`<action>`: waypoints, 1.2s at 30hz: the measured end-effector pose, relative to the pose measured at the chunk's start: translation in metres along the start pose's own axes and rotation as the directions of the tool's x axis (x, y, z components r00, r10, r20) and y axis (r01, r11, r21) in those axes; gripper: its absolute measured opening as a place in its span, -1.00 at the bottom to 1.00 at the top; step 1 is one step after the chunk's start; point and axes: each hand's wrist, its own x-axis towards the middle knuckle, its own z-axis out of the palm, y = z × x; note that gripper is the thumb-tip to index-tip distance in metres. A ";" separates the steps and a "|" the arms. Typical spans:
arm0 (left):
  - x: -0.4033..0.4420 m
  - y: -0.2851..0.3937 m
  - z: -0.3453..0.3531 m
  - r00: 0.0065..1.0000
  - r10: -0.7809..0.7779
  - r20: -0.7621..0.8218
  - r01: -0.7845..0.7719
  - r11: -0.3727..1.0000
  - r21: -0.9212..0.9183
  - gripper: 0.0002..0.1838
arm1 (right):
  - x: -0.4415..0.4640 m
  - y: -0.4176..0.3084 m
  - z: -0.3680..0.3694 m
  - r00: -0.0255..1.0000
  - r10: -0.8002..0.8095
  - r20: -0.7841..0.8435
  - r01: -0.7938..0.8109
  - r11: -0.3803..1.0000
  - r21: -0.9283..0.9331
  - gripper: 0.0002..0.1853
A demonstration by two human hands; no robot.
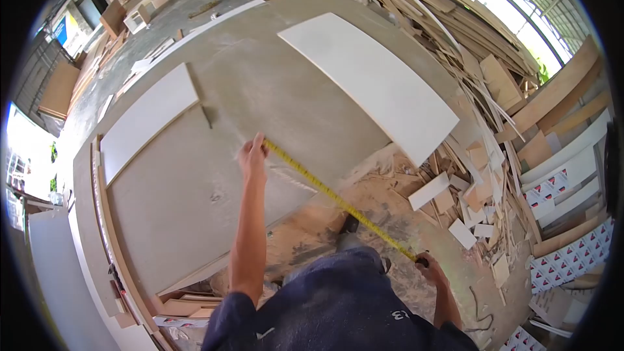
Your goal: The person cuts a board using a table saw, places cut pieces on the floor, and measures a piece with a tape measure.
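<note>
A yellow tape measure [338, 201] is stretched out diagonally in front of my body. My left hand [254, 152] pinches its far end above the grey-brown work surface [260, 91]. At the lower right, my right hand [430, 269] is closed around the dark tape case [422, 261]. A white panel [151, 122] lies on the surface to the left of my left hand. Another, larger white panel [374, 78] lies farther off to the right, its near end reaching past the surface's edge.
Wood offcuts [465, 205] litter the floor at the right, below a pile of long boards [468, 32]. Panels with printed film [572, 253] stand at the far right. A long wooden strip [102, 208] runs along the surface's left edge.
</note>
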 end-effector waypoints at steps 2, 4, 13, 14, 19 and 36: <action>0.020 -0.025 0.082 0.999 0.028 0.027 -0.026 0.997 -0.074 -0.79 | 0.018 0.001 -0.026 0.996 -0.046 -0.071 0.047 0.999 0.024 -0.70; 0.034 -0.060 0.146 0.985 -0.052 0.163 0.054 0.999 -0.007 -0.83 | 0.038 -0.019 -0.043 0.987 -0.088 -0.132 0.096 0.994 0.049 -0.71; 0.032 -0.140 0.291 0.902 0.045 0.430 -0.315 0.751 0.581 -0.65 | 0.242 -0.210 -0.072 0.879 -0.297 -0.373 0.247 0.953 -0.176 -0.73; 0.036 -0.140 0.295 0.864 0.131 0.487 -0.442 0.662 0.605 -0.56 | 0.269 -0.218 -0.066 0.869 -0.314 -0.383 0.267 0.948 -0.173 -0.72; 0.096 -0.149 0.289 0.817 0.120 0.564 -0.551 0.452 0.702 -0.42 | 0.354 -0.286 -0.063 0.926 -0.254 -0.281 0.216 0.963 -0.160 -0.60; 0.105 -0.146 0.272 0.648 0.147 0.748 -0.753 0.272 0.599 -0.45 | 0.352 -0.285 -0.063 0.954 -0.184 -0.236 0.161 0.981 -0.111 -0.60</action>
